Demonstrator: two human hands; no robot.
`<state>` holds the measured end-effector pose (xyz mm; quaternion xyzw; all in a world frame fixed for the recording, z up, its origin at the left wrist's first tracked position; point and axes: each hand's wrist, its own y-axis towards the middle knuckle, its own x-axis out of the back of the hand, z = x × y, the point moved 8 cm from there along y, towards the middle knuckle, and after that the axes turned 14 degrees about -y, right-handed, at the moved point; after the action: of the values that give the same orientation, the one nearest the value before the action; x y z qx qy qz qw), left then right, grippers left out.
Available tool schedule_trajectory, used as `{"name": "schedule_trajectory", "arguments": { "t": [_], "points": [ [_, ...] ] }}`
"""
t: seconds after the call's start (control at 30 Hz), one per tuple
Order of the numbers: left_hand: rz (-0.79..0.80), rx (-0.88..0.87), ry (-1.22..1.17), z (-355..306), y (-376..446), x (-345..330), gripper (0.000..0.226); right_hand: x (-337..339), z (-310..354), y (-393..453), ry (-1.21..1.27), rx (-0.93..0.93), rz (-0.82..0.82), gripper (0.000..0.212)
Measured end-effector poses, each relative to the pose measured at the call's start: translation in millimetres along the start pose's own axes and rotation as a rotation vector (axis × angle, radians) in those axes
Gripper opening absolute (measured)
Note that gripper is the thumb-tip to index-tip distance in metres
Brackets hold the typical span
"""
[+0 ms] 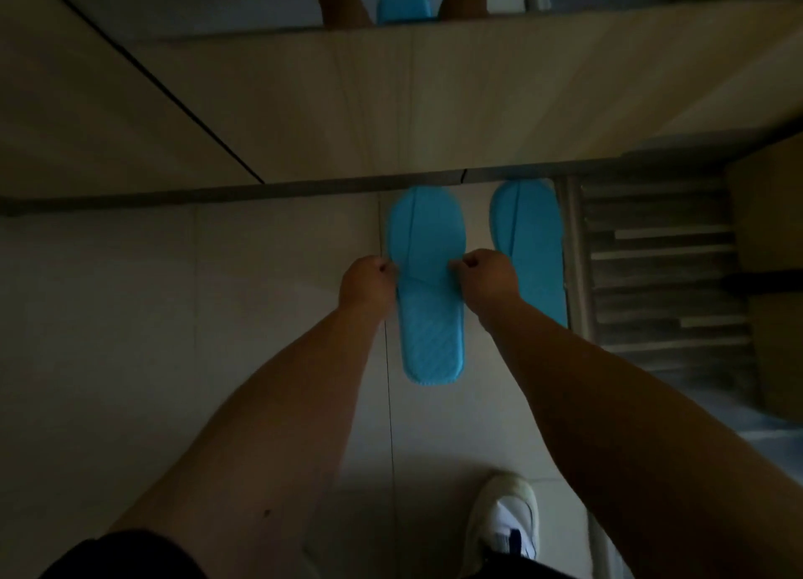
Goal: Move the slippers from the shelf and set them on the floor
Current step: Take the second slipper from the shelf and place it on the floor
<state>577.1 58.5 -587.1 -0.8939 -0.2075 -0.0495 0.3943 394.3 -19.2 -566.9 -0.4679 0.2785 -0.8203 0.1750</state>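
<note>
Slippers of bright blue, flat, textured fabric are seen low in the head view, both lying on the pale tiled floor [130,296]. The nearer blue slipper [428,292] is held at its middle, at the back edge of the toe strap, between the two hands. The left hand [369,283] is closed on its left edge and the right hand [486,274] on its right edge, the fingers [458,268] curled into pinches that grip the fabric rim. Whether the sole is fully resting on the tiles or just above them cannot be told.

The long axis of this slipper runs straight away from the person, in line with the forearms. The rounded toe is pointed away, toward the grey skirting strip [217,192] at the foot of the wall, and the squared heel is pointed back toward the white sneaker [499,522]. The hands are placed symmetrically across the short axis, so neither is nearer; the release is judged to turn on both pinches being opened outward, sideways off the edges.

The second blue slipper [532,239] is laid just beside the first on the right, parallel, toe likewise near the skirting, and close against a slatted metal rack [660,265]. It is partly hidden by the right forearm.
</note>
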Motion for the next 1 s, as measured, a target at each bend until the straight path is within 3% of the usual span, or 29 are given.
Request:
{"name": "schedule_trajectory", "arguments": {
  "t": [0.13,0.3,0.83,1.0],
  "points": [
    [-0.013,-0.045,0.117,14.0,41.6,-2.0,0.026,-28.9,-5.4,32.5,-0.087,-0.024,0.012,0.023],
    [-0.004,-0.008,0.016,23.1,61.7,0.2,0.024,-36.6,-3.2,48.3,-0.125,-0.076,-0.046,0.023],
    [-0.055,-0.135,0.363,-1.8,46.3,8.3,0.026,-38.5,5.1,39.9,-0.28,-0.118,-0.055,0.026],
    [-0.044,-0.171,0.474,-24.5,2.3,24.9,0.031,-8.0,16.1,8.5,-0.388,-0.063,-0.073,0.036]
  ]
}}
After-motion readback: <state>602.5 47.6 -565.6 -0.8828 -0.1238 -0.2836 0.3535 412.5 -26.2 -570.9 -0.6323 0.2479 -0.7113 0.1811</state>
